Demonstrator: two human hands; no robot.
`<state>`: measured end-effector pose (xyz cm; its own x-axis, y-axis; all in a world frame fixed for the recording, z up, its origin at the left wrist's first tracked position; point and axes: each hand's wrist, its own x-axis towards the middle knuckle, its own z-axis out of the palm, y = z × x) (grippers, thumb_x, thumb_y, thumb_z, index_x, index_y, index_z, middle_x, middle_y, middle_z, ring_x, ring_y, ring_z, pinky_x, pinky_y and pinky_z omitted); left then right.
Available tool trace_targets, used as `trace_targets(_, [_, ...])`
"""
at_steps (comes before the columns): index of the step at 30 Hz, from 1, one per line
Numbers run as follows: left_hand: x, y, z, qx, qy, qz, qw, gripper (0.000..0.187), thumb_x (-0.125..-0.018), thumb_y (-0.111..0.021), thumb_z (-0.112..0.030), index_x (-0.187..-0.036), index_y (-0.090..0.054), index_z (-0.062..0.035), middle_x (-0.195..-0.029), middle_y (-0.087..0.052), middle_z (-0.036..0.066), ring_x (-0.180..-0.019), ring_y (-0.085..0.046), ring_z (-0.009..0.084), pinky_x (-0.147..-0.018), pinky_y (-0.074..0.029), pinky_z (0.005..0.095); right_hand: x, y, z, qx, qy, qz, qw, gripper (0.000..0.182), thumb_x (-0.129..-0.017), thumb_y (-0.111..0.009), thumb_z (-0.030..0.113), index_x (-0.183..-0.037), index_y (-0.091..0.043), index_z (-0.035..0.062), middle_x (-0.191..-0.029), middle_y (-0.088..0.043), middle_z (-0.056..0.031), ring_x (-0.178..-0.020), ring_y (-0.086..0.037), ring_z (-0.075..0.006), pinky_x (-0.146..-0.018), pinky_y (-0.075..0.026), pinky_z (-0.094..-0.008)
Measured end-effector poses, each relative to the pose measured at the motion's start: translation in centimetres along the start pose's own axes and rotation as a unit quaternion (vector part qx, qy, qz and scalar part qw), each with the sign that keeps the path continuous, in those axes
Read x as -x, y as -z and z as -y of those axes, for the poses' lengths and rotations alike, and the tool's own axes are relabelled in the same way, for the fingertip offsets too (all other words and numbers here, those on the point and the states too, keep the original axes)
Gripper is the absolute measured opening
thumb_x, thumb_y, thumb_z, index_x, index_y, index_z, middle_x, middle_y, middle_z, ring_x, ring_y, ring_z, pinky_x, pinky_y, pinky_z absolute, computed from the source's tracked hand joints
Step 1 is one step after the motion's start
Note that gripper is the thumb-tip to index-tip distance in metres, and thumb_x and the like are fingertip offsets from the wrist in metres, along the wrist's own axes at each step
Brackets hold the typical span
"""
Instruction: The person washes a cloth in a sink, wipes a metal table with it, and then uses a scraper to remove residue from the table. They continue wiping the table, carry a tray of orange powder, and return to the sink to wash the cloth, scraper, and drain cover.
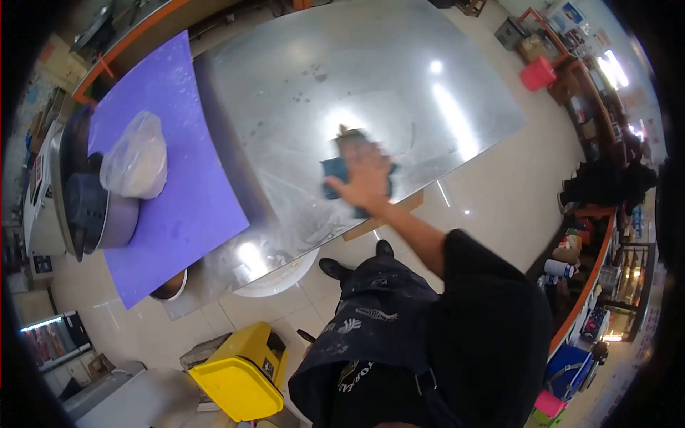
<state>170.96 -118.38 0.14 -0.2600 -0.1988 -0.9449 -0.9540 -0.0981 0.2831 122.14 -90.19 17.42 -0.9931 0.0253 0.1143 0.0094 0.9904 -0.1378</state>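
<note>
My right hand [365, 173] lies palm down on a dark blue-green cloth [334, 171], pressing it against the shiny metal tabletop [385, 64]. Its fingers stretch forward, slightly blurred by motion, and the thumb is spread to the left. Cloth shows on both sides of the palm; the part beneath is hidden. Just past the fingertips is a small brownish patch [344, 130]. Wet-looking spots and pale smears mark the metal around the cloth. My left hand is not in view.
Left of the metal lies a purple mat [178, 228] carrying a tied plastic bag of something pale [137, 157] beside a large metal pot [121, 221]. A white basin [285, 278] shows under the table edge. A yellow bin [239, 385] stands on the floor; shelves line the right.
</note>
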Motion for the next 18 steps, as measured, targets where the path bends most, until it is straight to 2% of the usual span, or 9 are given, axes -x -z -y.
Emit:
trace_targets(3, [0.5, -1.8, -0.5, -0.022, 0.007, 0.002, 1.0, 0.027, -0.082, -0.059, -0.028, -0.096, -0.068, -0.007, -0.092, -0.069, 0.011, -0.084, -0.066, 0.0214, -0.076, -0.051, 0.0345, 2.0, -2.2, 8.5, -0.152, 0.309, -0.012, 0.939, 0.066, -0.077, -0.055, 0.044, -0.132, -0.047, 0.008, -0.14, -0.037, -0.0197, -0.129, -0.032, -0.0375, -0.105, -0.022, -0.0547])
trace_targets(4, [0.7, -2.6, -0.8, -0.028, 0.009, 0.001, 1.0, 0.027, -0.082, -0.06, -0.028, -0.096, -0.068, -0.0072, -0.092, -0.069, 0.011, -0.084, -0.066, 0.0215, -0.076, -0.051, 0.0345, 2.6, 0.0, 11.3, -0.12, 0.374, 0.097, 0.915, 0.061, -0.073, -0.056, 0.037, -0.127, -0.052, 0.0101, -0.137, -0.042, -0.0169, -0.129, -0.033, -0.0346, -0.106, -0.023, -0.0535])
trace_targets(6, [1.3, -4.2, -1.1, -0.044, 0.007, 0.001, 0.999, 0.027, -0.081, -0.06, -0.028, -0.097, -0.068, -0.0074, -0.092, -0.069, 0.011, -0.085, -0.066, 0.0215, -0.076, -0.051, 0.0346, 7.0, -2.9, 13.1, -0.176, 0.529, 0.038, 0.829, 0.056, -0.072, -0.058, 0.034, -0.125, -0.054, 0.0189, -0.14, -0.041, -0.009, -0.136, -0.025, -0.0316, -0.113, -0.014, -0.0503])
trace_targets(9, [2.5, -6.9, -1.1, -0.077, 0.01, 0.006, 0.997, 0.027, -0.081, -0.06, -0.028, -0.097, -0.068, -0.0079, -0.093, -0.069, 0.011, -0.085, -0.066, 0.0216, -0.076, -0.051, 0.0348, 6.6, -4.6, 9.3, -0.274, 0.551, 0.058, 0.786, 0.055, -0.073, -0.058, 0.034, -0.126, -0.054, 0.019, -0.142, -0.039, -0.0088, -0.138, -0.022, -0.029, -0.114, -0.011, -0.0499])
trace_targets(11, [3.4, -8.7, -0.6, -0.112, 0.002, 0.013, 0.994, 0.028, -0.081, -0.06, -0.028, -0.098, -0.068, -0.0081, -0.094, -0.068, 0.01, -0.086, -0.066, 0.0217, -0.076, -0.051, 0.0349, 1.5, -2.6, 3.2, -0.183, 0.496, 0.05, 0.847, 0.047, -0.073, -0.058, 0.032, -0.118, -0.059, 0.0185, -0.132, -0.049, -0.0085, -0.129, -0.037, -0.027, -0.108, -0.024, -0.0506])
trace_targets(14, [3.8, -11.9, 1.6, -0.208, -0.062, 0.012, 0.976, 0.028, -0.081, -0.06, -0.028, -0.099, -0.068, -0.0086, -0.095, -0.068, 0.01, -0.086, -0.066, 0.0218, -0.076, -0.052, 0.035, -8.0, -2.2, -10.4, -0.175, 0.336, -0.098, 0.92, 0.043, -0.07, -0.061, 0.021, -0.113, -0.062, 0.0166, -0.121, -0.057, -0.0096, -0.121, -0.046, -0.0281, -0.102, -0.032, -0.045])
trace_targets(16, [4.2, -16.0, 4.6, -0.348, -0.226, -0.054, 0.908, 0.028, -0.081, -0.06, -0.028, -0.099, -0.068, -0.0088, -0.095, -0.068, 0.01, -0.087, -0.066, 0.0218, -0.077, -0.052, 0.0351, -12.8, -1.5, -21.5, -0.176, 0.182, -0.083, 0.964, 0.046, -0.071, -0.06, 0.015, -0.117, -0.06, 0.015, -0.125, -0.056, -0.0078, -0.122, -0.045, -0.0302, -0.103, -0.031, -0.0463])
trace_targets(17, [4.3, -17.8, 4.1, -0.314, -0.098, 0.009, 0.944, 0.027, -0.081, -0.059, -0.027, -0.101, -0.067, -0.0095, -0.097, -0.068, 0.01, -0.087, -0.066, 0.0215, -0.076, -0.052, 0.035, -14.0, 2.2, -26.9, -0.152, 0.109, 0.0, 0.982, 0.047, -0.072, -0.06, 0.016, -0.119, -0.059, 0.013, -0.124, -0.056, -0.0121, -0.122, -0.044, -0.0336, -0.103, -0.03, -0.0481])
trace_targets(18, [5.3, -19.3, 4.0, -0.36, -0.088, 0.041, 0.928, 0.027, -0.082, -0.059, -0.026, -0.103, -0.067, -0.0101, -0.099, -0.067, 0.009, -0.087, -0.067, 0.0211, -0.075, -0.052, 0.0349, -14.3, -0.3, -34.1, -0.087, 0.072, -0.087, 0.99, 0.049, -0.072, -0.06, 0.018, -0.121, -0.057, 0.0091, -0.122, -0.055, -0.0175, -0.119, -0.045, -0.0381, -0.101, -0.031, -0.0499])
